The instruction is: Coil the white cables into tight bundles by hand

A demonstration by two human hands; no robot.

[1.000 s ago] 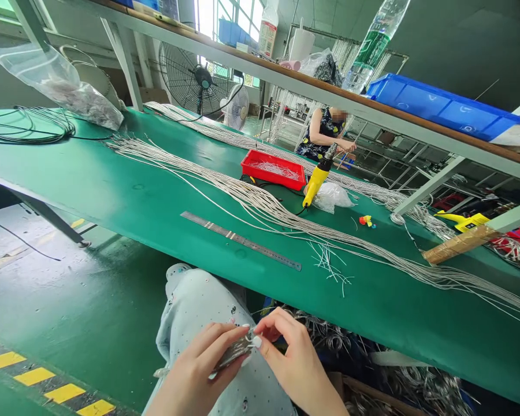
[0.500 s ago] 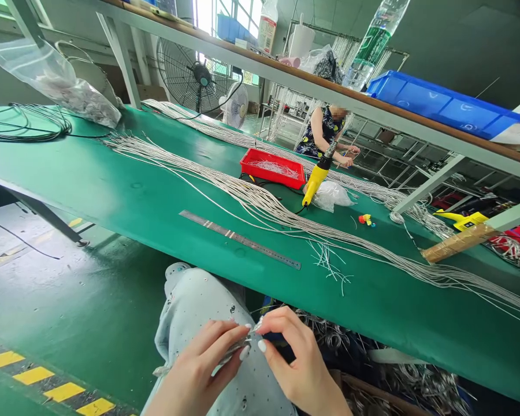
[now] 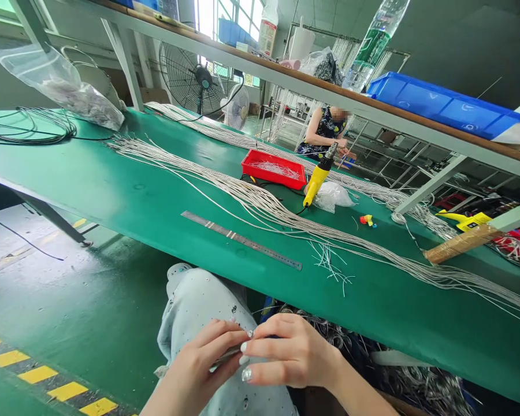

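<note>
Above my lap, my left hand (image 3: 203,361) is closed in a pinch around a thin greyish bundle (image 3: 229,353). Most of that bundle is hidden by the fingers, and a pale end (image 3: 160,371) shows past the wrist. My right hand (image 3: 292,352) reaches across from the right, its fingers bent and their tips against the left fingertips. What lies between its fingers is hidden. Beyond both hands, a steel ruler (image 3: 242,241) lies on the green table (image 3: 156,231). Short white offcuts (image 3: 331,263) are scattered right of the ruler.
A long bundle of white cables (image 3: 251,202) runs along the table. Behind it are a red tray (image 3: 274,173) and a yellow heat gun (image 3: 317,184). A shelf (image 3: 312,81) crosses overhead, carrying a blue bin (image 3: 442,107). Another person (image 3: 323,130) works farther back.
My right hand has turned over and moved left, its fingers now covering the left fingertips. My left hand stays nearly in place. The person behind has shifted their hands.
</note>
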